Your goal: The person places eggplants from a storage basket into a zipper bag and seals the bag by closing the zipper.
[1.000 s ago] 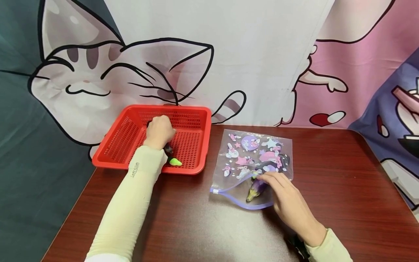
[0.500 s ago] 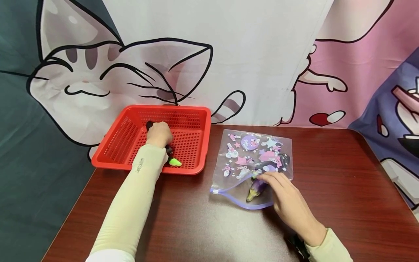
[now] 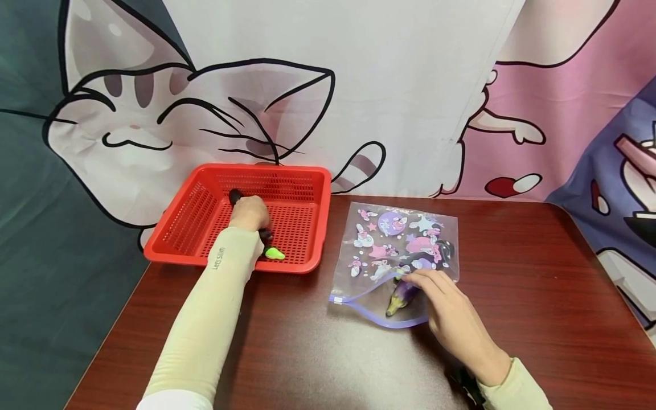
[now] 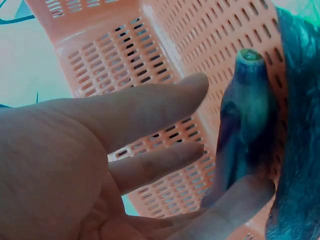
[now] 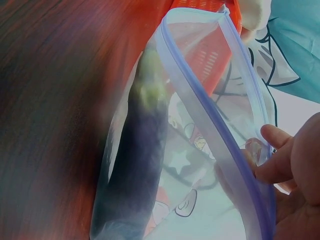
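My left hand (image 3: 249,213) is down in the red plastic basket (image 3: 326,216), its back hiding most of what lies under it. In the left wrist view, its thumb and fingers are spread beside a dark purple eggplant (image 4: 247,120), one fingertip overlapping its lower part. A dark, wrinkled, long item (image 4: 302,130) lies alongside. My right hand (image 3: 458,313) pinches the purple-edged mouth of a clear printed zip bag (image 3: 369,253) between thumb and fingers, holding it apart. Another eggplant (image 3: 403,295) lies inside the bag, stem end toward the mouth.
A bright green tip (image 3: 274,253) shows in the basket near its front wall. The zip slider (image 3: 337,299) sits at the bag's left corner. Behind the brown table (image 3: 307,353) hangs a cartoon-printed cloth (image 3: 410,102).
My left hand has come slightly lower and nearer in the basket, uncovering more of a dark rounded end behind it. My right hand and the bag have stayed in place.
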### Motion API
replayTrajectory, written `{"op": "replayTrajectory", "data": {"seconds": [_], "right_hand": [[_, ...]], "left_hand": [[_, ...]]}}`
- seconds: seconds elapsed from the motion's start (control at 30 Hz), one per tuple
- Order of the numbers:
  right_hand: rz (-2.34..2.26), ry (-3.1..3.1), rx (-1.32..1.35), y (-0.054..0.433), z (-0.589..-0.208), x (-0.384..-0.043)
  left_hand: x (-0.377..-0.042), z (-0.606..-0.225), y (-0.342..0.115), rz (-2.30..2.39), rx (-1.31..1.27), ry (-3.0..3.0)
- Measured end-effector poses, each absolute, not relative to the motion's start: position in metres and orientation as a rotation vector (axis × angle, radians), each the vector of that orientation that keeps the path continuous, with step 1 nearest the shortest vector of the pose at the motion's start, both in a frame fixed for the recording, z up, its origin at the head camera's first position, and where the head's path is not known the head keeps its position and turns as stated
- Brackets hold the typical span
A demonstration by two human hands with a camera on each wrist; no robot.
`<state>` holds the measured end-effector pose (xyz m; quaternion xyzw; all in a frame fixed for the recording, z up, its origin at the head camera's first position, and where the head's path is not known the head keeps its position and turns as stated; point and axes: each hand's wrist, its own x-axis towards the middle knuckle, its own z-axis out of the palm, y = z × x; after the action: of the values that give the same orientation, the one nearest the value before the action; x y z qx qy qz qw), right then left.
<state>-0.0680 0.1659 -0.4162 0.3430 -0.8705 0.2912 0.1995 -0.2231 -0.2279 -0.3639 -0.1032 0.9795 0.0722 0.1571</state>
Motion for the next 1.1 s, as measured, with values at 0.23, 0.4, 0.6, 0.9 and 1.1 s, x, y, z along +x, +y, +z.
{"op": "replayTrajectory", "data": {"seconds": [0.23, 0.4, 0.6, 0.9, 1.1], "right_hand": [[0.812, -2.441, 0.956, 0.1668, -0.4166, -0.0683], [0.815, -2.462, 0.957, 0.1674, -0.4164, -0.0684], [0.817, -2.422, 0.969, 0.1662, -0.4170, -0.0684], [0.816, -2.438, 0.964, 0.1662, -0.4174, -0.0684], [0.821, -2.461, 0.960, 0.1670, -0.4181, -0.0681]], "left_hand": [[-0.2258, -0.3676, -0.2282, 0.136, -0.176, 2.786], [-0.2251, -0.3693, -0.2271, 0.183, -0.214, 2.767], [-0.2254, -0.3686, -0.2254, 0.165, -0.159, 2.740], [-0.2248, -0.3673, -0.2240, 0.198, -0.177, 2.730], [-0.2229, -0.3660, -0.2215, 0.215, -0.306, 2.763]]}}
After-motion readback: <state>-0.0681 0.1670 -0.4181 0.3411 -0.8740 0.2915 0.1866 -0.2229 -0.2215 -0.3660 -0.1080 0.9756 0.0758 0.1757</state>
